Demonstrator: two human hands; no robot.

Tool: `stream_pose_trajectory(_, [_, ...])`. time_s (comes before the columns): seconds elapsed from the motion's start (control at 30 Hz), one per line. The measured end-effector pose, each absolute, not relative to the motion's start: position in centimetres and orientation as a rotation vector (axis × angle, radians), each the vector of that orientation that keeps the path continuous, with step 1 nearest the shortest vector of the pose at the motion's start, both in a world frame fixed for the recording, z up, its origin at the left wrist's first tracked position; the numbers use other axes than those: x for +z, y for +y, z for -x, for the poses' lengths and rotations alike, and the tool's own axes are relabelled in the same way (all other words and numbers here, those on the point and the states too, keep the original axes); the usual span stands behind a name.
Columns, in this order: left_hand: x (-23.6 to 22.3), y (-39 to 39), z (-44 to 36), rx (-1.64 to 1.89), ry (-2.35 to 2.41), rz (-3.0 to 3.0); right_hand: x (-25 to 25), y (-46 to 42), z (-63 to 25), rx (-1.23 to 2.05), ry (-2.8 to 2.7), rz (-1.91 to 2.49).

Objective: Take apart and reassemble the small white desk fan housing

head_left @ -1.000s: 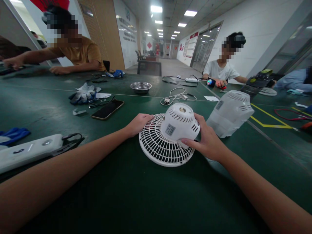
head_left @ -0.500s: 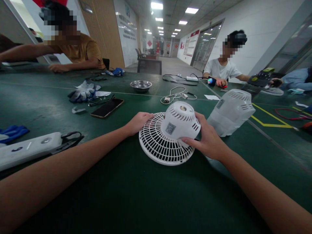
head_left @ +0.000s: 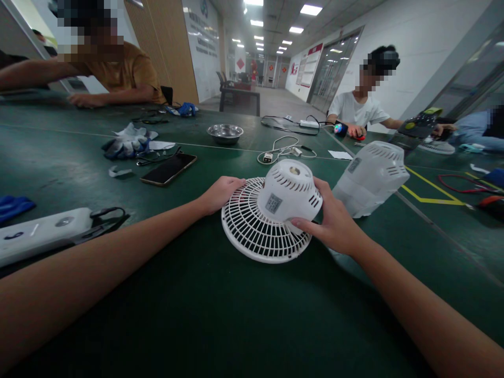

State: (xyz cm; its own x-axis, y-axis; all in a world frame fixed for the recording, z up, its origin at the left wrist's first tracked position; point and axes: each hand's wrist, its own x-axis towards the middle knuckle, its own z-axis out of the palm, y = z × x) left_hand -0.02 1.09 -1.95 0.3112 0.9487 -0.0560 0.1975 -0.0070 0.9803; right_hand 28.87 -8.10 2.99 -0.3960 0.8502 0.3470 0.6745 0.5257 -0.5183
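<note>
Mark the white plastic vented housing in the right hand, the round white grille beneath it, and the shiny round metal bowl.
White plastic vented housing (head_left: 290,195): head view, middle of its side.
Round white grille (head_left: 252,226): head view, slatted area.
Shiny round metal bowl (head_left: 225,139): head view, near outer wall.

The person's left hand (head_left: 218,194) holds the edge of a round white fan cover (head_left: 254,227) at eleven o'clock. The right hand (head_left: 338,223) hugs the white fan body (head_left: 289,197) on top, from about four o'clock. Out from the cover, I see a phone (head_left: 169,169) at ten, a shiny bowl (head_left: 225,134) at eleven, and another white part (head_left: 372,178) at two.
</note>
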Motion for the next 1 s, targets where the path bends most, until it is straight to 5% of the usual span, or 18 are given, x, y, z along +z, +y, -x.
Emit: stream_pose_trajectory(1.0, [-1.76, 0.9, -0.13, 0.868, 1.121, -1.419, 3.09, -8.07, -28.9, 0.414, -2.191, 1.216])
